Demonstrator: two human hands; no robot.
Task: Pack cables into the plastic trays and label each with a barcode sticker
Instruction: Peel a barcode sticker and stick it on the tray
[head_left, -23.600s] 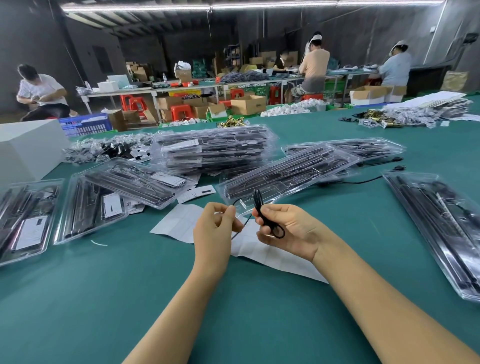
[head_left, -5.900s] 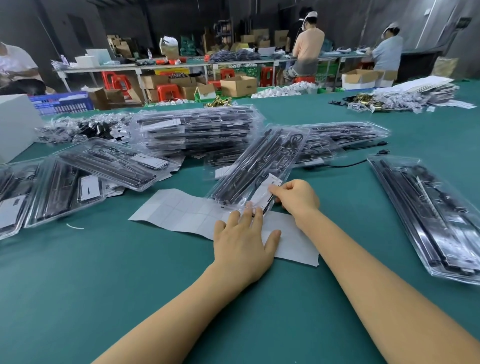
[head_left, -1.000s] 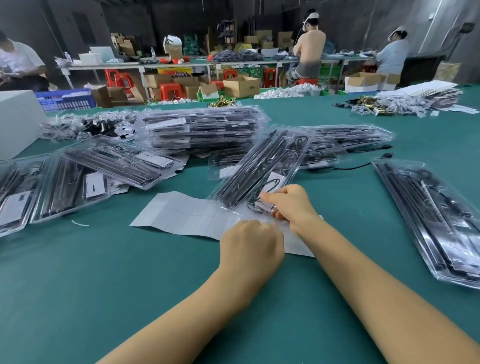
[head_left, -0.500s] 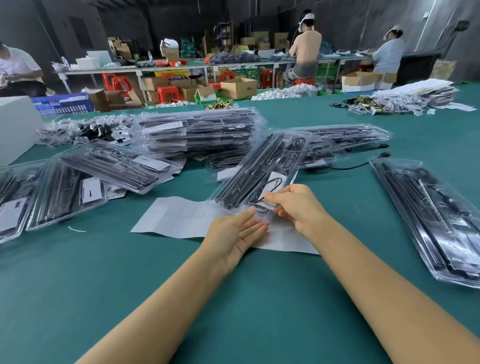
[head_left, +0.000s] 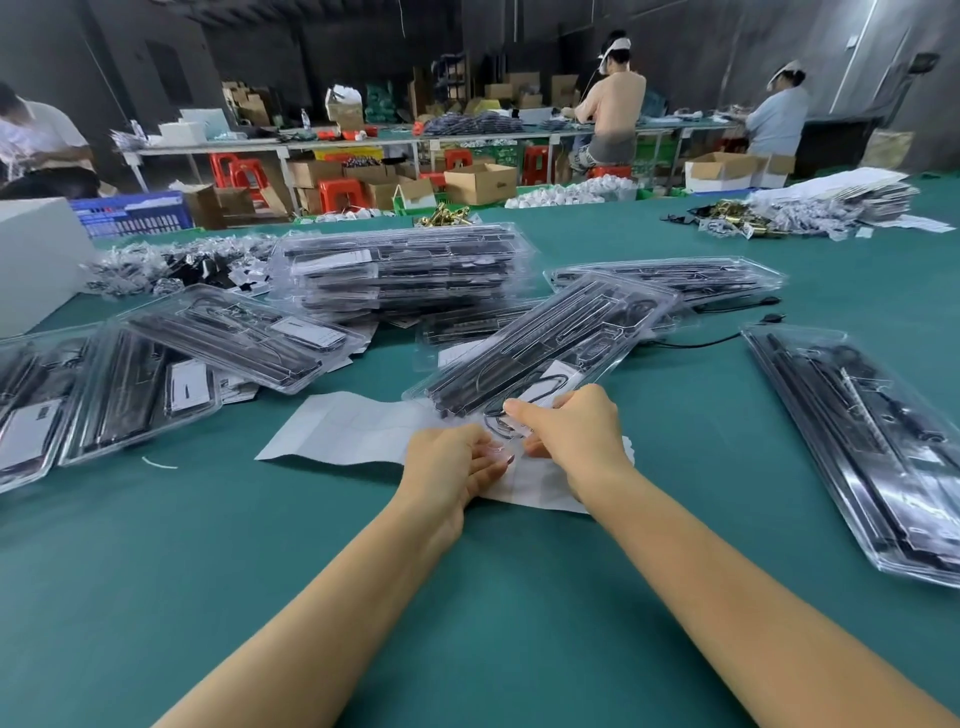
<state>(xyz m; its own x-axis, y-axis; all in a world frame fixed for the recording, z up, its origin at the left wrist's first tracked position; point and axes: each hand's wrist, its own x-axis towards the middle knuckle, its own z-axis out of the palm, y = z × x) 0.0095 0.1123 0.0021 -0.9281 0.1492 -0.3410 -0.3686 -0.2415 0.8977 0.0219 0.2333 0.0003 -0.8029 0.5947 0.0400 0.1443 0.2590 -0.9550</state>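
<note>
A clear plastic tray (head_left: 561, 338) packed with black cables lies slanted in the middle of the green table (head_left: 260, 571). Its near end rests over a white sticker sheet (head_left: 353, 431). My right hand (head_left: 576, 436) grips that near end, thumb on top of the lid beside a coiled cable. My left hand (head_left: 447, 465) is next to it with curled fingers at the tray's near edge, the fingertips showing through the clear plastic. A white label shows under the lid just beyond my right hand, partly hidden by it.
A stack of packed trays (head_left: 405, 270) stands behind. Labelled trays (head_left: 234, 332) lie overlapping at the left, one tray (head_left: 857, 447) lies at the right, and more trays (head_left: 675, 275) sit behind a loose black cable (head_left: 722, 340). A white box (head_left: 36, 260) and bagged parts (head_left: 156, 265) lie far left; people work behind.
My left hand has curled its fingers onto the tray's near edge, where half a second ago they lay straighter. My right hand keeps its grip; the tray has barely moved.
</note>
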